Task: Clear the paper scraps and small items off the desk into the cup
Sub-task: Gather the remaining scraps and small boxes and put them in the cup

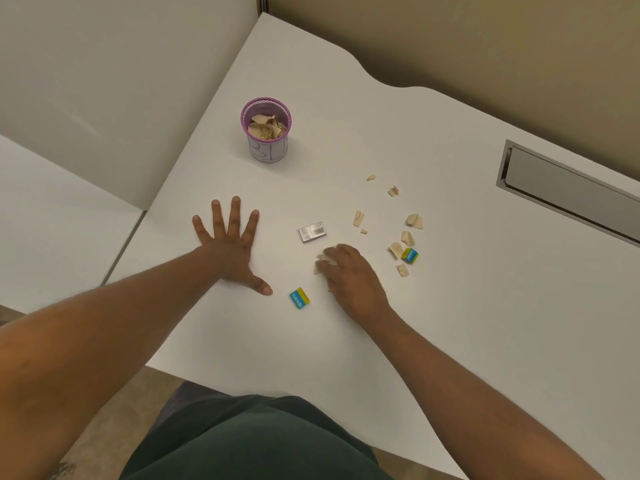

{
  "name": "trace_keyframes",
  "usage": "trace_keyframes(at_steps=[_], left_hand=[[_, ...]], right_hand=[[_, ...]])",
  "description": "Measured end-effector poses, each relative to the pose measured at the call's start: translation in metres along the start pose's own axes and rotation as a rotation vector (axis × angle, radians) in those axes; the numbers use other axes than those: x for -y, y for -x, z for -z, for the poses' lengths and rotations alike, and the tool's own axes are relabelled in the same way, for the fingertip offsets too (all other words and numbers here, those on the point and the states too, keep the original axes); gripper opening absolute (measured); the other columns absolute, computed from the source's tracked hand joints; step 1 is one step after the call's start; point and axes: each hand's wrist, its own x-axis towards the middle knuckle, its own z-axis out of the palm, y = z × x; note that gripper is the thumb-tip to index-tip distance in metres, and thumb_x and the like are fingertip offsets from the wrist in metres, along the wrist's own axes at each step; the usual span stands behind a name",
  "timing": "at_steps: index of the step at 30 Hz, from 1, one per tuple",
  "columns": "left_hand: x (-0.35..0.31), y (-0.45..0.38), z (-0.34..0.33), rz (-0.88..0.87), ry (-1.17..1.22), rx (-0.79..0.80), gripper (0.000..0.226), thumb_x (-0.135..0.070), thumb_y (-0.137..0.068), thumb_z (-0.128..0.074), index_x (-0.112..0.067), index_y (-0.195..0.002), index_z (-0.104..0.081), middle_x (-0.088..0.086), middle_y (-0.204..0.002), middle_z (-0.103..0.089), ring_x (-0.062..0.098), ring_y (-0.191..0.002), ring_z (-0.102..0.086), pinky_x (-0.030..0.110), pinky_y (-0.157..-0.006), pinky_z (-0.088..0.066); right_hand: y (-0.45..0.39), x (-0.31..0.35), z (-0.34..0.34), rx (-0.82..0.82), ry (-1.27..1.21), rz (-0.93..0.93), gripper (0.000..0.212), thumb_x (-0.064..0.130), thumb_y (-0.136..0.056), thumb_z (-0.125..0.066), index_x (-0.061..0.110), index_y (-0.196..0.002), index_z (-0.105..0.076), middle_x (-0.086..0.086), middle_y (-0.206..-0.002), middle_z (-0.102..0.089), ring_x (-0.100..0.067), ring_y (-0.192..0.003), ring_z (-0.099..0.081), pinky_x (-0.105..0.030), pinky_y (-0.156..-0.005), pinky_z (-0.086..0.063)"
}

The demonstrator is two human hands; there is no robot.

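while the purple-rimmed cup stands well beyond the fingertips of both hands, already part full of torn paper, the step in hand looks like gathering another pinch of scraps. the right hand lies knuckles up on the desk, its fingers curled down over a few pale paper scraps; they seem closed on the bits, though the palm hides how firm the hold is. just past those fingertips lies a small grey box. beside the thumb side of that hand, toward the person, sits a blue and yellow eraser. off the little-finger side a loose scatter of more scraps spreads out, with a second blue eraser among them. the left hand is pressed flat, fingers spread wide, holding nothing, with the cup beyond its fingertips. by my reading the clearing is partway done. the next move calls for keeping the curled fingers tight enough that no bit slips out, lifting, and carrying across to the cup's mouth before letting go; light paper could flutter wide of the rim.
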Motion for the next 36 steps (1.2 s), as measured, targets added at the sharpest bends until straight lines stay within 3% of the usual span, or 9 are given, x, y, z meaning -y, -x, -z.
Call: trace_keyframes(at_steps=[4, 7, 10, 13, 17, 26, 31, 33, 36], left_hand=[[0.001, -0.001, -0.001, -0.012, 0.018, -0.001, 0.175, -0.115, -0.005, -0.034, -0.036, -0.125, 0.065, 0.009, -0.142, 0.068, 0.047, -0.127, 0.063, 0.072, -0.09, 0.04], [0.0, 0.0, 0.001, -0.017, 0.015, -0.006, 0.175, -0.115, -0.005, -0.035, -0.035, -0.123, 0.066, 0.009, -0.139, 0.07, 0.046, -0.123, 0.066, 0.075, -0.095, 0.036], [-0.002, 0.001, 0.002, -0.014, 0.006, -0.006, 0.174, -0.115, -0.007, -0.037, -0.035, -0.122, 0.067, 0.009, -0.137, 0.071, 0.049, -0.13, 0.06, 0.079, -0.105, 0.025], [-0.003, 0.003, 0.004, -0.014, -0.016, -0.005, 0.174, -0.115, -0.008, -0.037, -0.034, -0.121, 0.067, 0.011, -0.135, 0.072, 0.051, -0.132, 0.057, 0.081, -0.108, 0.021], [-0.004, 0.004, 0.006, -0.016, -0.029, -0.005, 0.173, -0.115, -0.01, -0.037, -0.032, -0.121, 0.066, 0.013, -0.136, 0.071, 0.053, -0.136, 0.053, 0.082, -0.109, 0.018], [-0.005, 0.005, 0.006, -0.023, -0.032, -0.012, 0.173, -0.113, -0.017, -0.045, -0.03, -0.124, 0.064, 0.014, -0.138, 0.069, 0.053, -0.135, 0.054, 0.081, -0.11, 0.017], [-0.003, 0.002, 0.001, -0.038, -0.031, -0.042, 0.172, -0.114, -0.018, -0.041, -0.029, -0.125, 0.064, 0.015, -0.143, 0.066, 0.054, -0.137, 0.052, 0.082, -0.11, 0.016], [-0.001, -0.001, -0.001, -0.038, -0.033, -0.063, 0.172, -0.114, -0.019, -0.039, -0.028, -0.125, 0.065, 0.016, -0.143, 0.065, 0.055, -0.137, 0.051, 0.083, -0.111, 0.014], [0.001, -0.004, -0.002, -0.043, -0.02, -0.073, 0.172, -0.115, -0.016, -0.037, -0.028, -0.124, 0.066, 0.016, -0.142, 0.066, 0.054, -0.133, 0.056, 0.083, -0.109, 0.016]], right_hand=[[0.018, -0.016, 0.009, -0.011, -0.023, -0.101, 0.029, 0.023, -0.096, -0.061, 0.024, -0.124, -0.07, -0.003, -0.14, -0.059, -0.034, -0.132, -0.049, -0.045, -0.107, -0.048], [0.03, -0.019, 0.015, 0.185, -0.014, -0.152, 0.072, 0.061, -0.09, -0.061, 0.042, -0.154, -0.033, 0.004, -0.165, -0.027, -0.035, -0.151, -0.02, -0.045, -0.123, -0.024], [0.031, -0.015, 0.013, 0.335, 0.101, -0.138, 0.083, 0.063, -0.091, -0.057, 0.044, -0.159, -0.013, 0.005, -0.171, -0.007, -0.039, -0.154, -0.009, -0.05, -0.123, -0.021], [0.031, -0.003, 0.007, 0.334, 0.112, -0.164, 0.064, 0.028, -0.104, -0.051, 0.035, -0.16, -0.02, 0.0, -0.17, -0.011, -0.037, -0.154, -0.015, -0.045, -0.119, -0.033], [0.035, 0.014, 0.003, 0.263, 0.078, -0.231, 0.064, -0.007, -0.092, -0.05, 0.019, -0.151, -0.043, -0.007, -0.161, -0.033, -0.03, -0.143, -0.037, -0.034, -0.08, -0.056], [0.006, 0.004, 0.009, 0.172, -0.012, -0.272, 0.032, 0.002, -0.094, -0.051, 0.011, -0.118, -0.071, -0.008, -0.108, -0.067, -0.027, -0.103, -0.061, -0.034, -0.078, -0.048], [-0.026, 0.009, 0.046, -0.007, -0.456, -0.56, 0.013, 0.015, -0.089, -0.066, 0.012, -0.089, -0.079, 0.006, -0.075, -0.073, -0.005, -0.071, -0.063, -0.02, -0.064, -0.051], [-0.052, 0.02, 0.072, -0.07, -0.647, -0.56, 0.017, 0.016, -0.086, -0.07, 0.019, -0.098, -0.082, 0.019, -0.082, -0.073, 0.014, -0.075, -0.064, -0.001, -0.061, -0.044], [-0.113, 0.036, 0.106, -0.11, -0.664, -0.436, 0.02, 0.021, -0.089, -0.069, 0.02, -0.106, -0.081, 0.009, -0.098, -0.079, 0.004, -0.089, -0.07, -0.004, -0.074, -0.05]])
